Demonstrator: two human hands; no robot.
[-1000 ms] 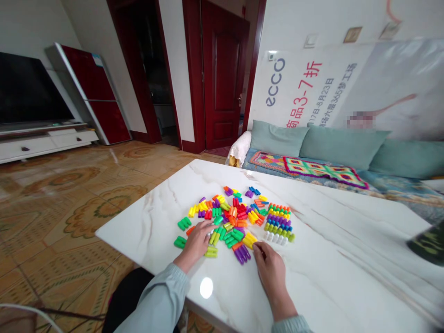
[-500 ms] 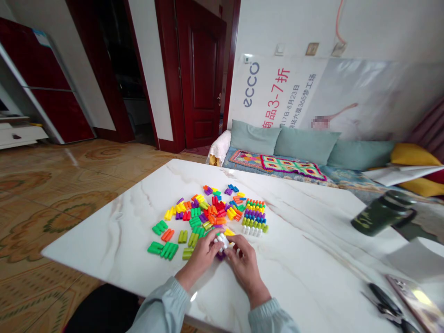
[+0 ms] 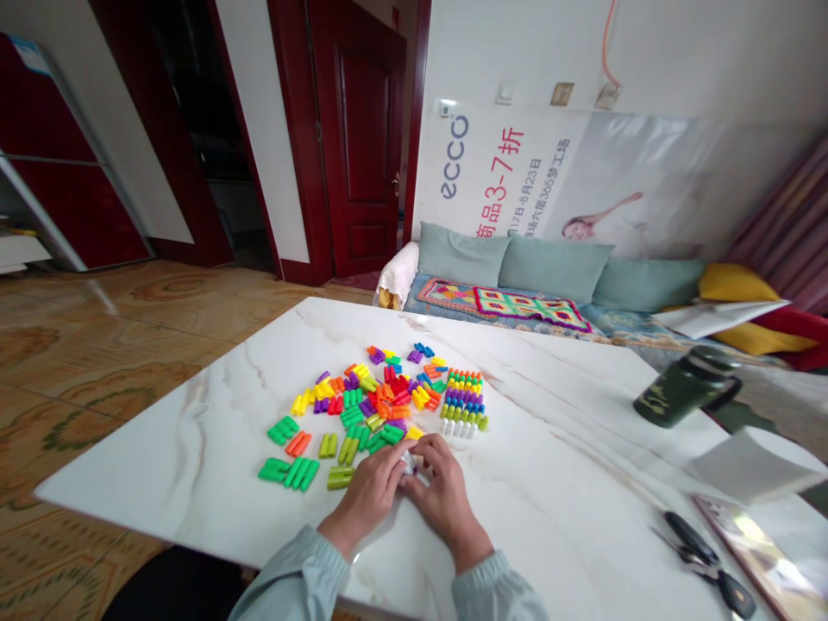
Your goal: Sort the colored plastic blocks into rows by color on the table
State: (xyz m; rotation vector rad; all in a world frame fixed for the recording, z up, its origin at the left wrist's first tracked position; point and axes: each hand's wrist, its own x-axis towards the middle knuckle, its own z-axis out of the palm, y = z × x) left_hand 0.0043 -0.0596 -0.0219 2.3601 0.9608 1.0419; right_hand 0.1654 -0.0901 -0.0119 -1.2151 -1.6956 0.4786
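My left hand [image 3: 370, 493] and my right hand [image 3: 445, 498] meet near the front of the marble-patterned table [image 3: 536, 526]. Between their closed fingers is a small white piece [image 3: 408, 463], mostly covered by the fingertips. Beyond and to the left of my hands lie scattered colourful plastic pieces, among them green ones [image 3: 301, 473], red ones [image 3: 396, 385] and yellow ones [image 3: 303, 402]. Just right of this pile, pieces stand in neat rows by colour, with a white row [image 3: 459, 429] nearest and an orange row [image 3: 466, 375] farthest.
A dark green flask [image 3: 679, 392] stands at the right of the table. Nearer are a white paper sheet [image 3: 754, 461], black-handled scissors [image 3: 692, 539] and a phone [image 3: 754, 548]. Behind the table is a sofa with grey-green cushions [image 3: 560, 266].
The view has shifted slightly, so the table's contents sit further left. My fingers have closed in around the white piece, which shows less now.
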